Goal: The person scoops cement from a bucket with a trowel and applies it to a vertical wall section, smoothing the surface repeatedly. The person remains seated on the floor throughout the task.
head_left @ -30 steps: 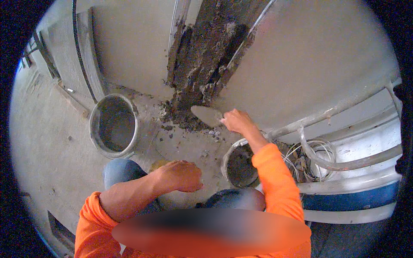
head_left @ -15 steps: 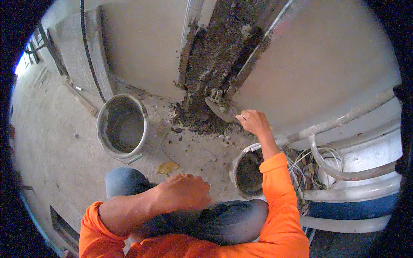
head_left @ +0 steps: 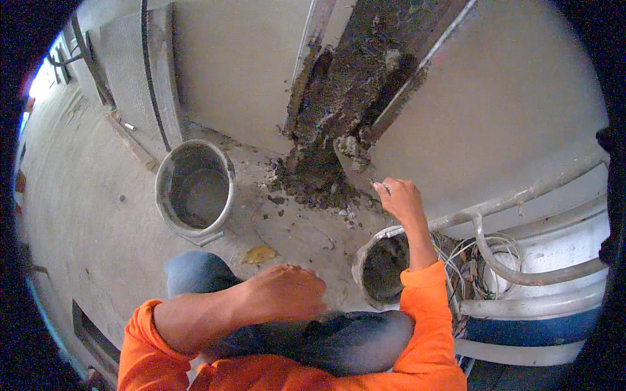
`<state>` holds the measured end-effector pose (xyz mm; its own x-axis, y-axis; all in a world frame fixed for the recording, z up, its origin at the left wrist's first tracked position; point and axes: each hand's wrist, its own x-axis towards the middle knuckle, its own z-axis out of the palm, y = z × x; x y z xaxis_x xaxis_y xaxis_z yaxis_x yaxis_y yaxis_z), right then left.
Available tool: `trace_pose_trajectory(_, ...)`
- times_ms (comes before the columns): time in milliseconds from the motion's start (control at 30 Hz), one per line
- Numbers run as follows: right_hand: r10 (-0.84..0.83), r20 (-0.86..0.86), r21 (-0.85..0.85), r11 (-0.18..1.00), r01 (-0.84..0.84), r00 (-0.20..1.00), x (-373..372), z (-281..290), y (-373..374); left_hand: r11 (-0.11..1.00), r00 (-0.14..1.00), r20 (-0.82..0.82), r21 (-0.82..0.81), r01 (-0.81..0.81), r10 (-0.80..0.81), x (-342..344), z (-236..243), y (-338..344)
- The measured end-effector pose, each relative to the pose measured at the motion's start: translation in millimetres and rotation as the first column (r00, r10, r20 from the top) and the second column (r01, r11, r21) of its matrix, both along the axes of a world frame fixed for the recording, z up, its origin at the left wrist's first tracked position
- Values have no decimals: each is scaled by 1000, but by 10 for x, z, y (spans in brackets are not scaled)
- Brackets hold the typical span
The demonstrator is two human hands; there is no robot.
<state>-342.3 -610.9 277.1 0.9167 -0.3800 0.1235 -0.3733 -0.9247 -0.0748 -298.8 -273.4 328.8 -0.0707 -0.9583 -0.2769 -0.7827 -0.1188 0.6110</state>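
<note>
My right hand (head_left: 399, 197) is closed around the handle of a trowel (head_left: 360, 178), whose blade carries lumpy grey mortar (head_left: 353, 153). The blade is at the foot of a dark, rough strip (head_left: 355, 85) between two smooth wall faces, above a heap of wet mortar (head_left: 319, 182) on the floor. My left hand (head_left: 287, 291) is curled into a fist over my bent knees. Its fingertips are hidden, so what it holds, if anything, does not show.
A large bucket (head_left: 225, 215) stands at left with grey residue inside. Close to my right forearm is a smaller bucket (head_left: 360, 260) containing mortar. Pale pipes (head_left: 521, 279) and coiled cable (head_left: 515, 244) fill the right side. A dry leaf (head_left: 259, 254) and a wooden strip (head_left: 134, 143) lie on the floor.
The trowel has turned, its blade now pointing more toward the wall strip. My right hand has shifted slightly right and nearer. The whole view has also shifted a little; my left fist stays over my knees.
</note>
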Motion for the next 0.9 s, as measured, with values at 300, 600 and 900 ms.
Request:
trace_pose_trajectory(300, -105, 68, -19, 994, 106, 992, -38, 329, 305, 995, 999, -18, 99, 31, -29, 59, 190, -44)
trace_pose_trajectory(600, -97, 153, -39, 994, 104, 984, -68, 374, 343, 993, 999, 32, 116, 31, -35, 47, 175, -60)
trace_pose_trajectory(900, -38, 281, -70, 996, 60, 959, -258, 618, 237, 977, 982, 65, 137, 166, -176, 65, 250, -192)
